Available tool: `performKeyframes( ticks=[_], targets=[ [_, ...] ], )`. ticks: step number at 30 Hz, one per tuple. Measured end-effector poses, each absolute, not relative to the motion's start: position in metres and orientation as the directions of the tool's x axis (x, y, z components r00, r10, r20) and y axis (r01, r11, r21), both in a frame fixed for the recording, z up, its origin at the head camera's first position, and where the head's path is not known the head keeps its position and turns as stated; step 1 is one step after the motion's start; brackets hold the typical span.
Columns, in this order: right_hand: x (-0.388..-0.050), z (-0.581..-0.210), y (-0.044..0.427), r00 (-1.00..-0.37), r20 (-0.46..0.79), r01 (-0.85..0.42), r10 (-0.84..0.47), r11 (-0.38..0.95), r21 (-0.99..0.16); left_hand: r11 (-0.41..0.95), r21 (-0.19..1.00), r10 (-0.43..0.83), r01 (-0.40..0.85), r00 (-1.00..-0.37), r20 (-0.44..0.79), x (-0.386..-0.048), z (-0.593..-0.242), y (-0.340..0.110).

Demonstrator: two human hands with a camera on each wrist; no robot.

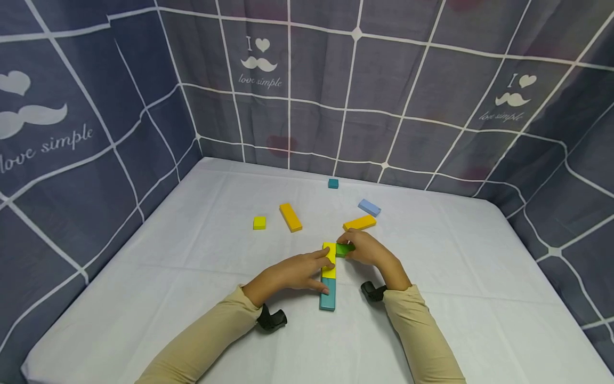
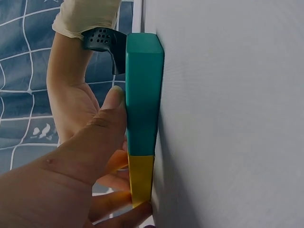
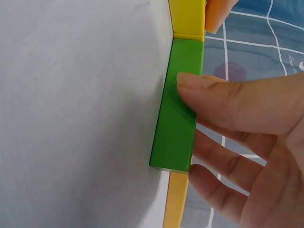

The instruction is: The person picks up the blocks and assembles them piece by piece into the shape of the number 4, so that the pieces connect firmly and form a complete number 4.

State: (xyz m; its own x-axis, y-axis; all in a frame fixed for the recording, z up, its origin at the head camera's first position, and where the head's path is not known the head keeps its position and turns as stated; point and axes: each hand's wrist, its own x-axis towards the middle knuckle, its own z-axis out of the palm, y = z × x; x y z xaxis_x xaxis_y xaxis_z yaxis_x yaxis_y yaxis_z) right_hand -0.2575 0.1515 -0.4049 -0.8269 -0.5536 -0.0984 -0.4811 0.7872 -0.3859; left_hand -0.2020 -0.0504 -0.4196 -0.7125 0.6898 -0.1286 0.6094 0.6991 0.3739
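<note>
A teal block (image 1: 328,302) and a yellow block (image 1: 329,273) lie end to end on the white table. My left hand (image 1: 297,271) rests over both, its extended fingers on the yellow block and its thumb against the teal block (image 2: 143,95). On the right, my right hand (image 1: 368,249) pinches a green block (image 1: 342,250) between thumb and fingers. That green block (image 3: 172,137) lies sideways to the row, its inner end against the yellow block's side near the far end, as the right wrist view shows.
Beyond the hands lie two orange blocks, one left (image 1: 290,217) and one right (image 1: 360,222), a small yellow block (image 1: 259,223), a light blue block (image 1: 369,207) and a small teal block (image 1: 333,183). A grey checked curtain (image 1: 316,128) surrounds the table's back and sides.
</note>
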Motion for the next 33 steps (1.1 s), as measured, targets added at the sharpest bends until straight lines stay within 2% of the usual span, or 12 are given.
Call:
performKeyframes(
  ticks=[6,12,16,19,25,33],
  targets=[
    [-0.258,-0.405,0.151,-0.830,-0.102,-0.476,-0.548,0.792,-0.383,0.692,0.336,0.702,0.639,-0.704,-0.109,-0.205,-0.420,-0.051],
    [-0.251,-0.399,0.154,-0.838,-0.088,-0.470,-0.539,0.794,-0.387,0.714,0.319,0.679,0.624,-0.728,-0.095,-0.209,-0.421,-0.046],
    [-0.239,-0.396,0.159,-0.862,-0.079,-0.449,-0.501,0.826,-0.340,0.720,0.290,0.674,0.631,-0.735,-0.073,-0.211,-0.424,-0.041],
    [-0.228,-0.397,0.161,-0.877,-0.124,-0.415,-0.465,0.861,-0.294,0.727,0.272,0.667,0.630,-0.742,-0.064,-0.212,-0.426,-0.039],
    [-0.215,-0.398,0.153,-0.858,-0.292,-0.374,-0.423,0.904,-0.208,0.741,0.261,0.651,0.618,-0.757,-0.058,-0.212,-0.423,-0.040],
    [-0.211,-0.395,0.149,-0.842,-0.340,-0.381,-0.418,0.908,-0.174,0.730,0.188,0.679,0.657,-0.729,-0.087,-0.211,-0.420,-0.041]
  ],
)
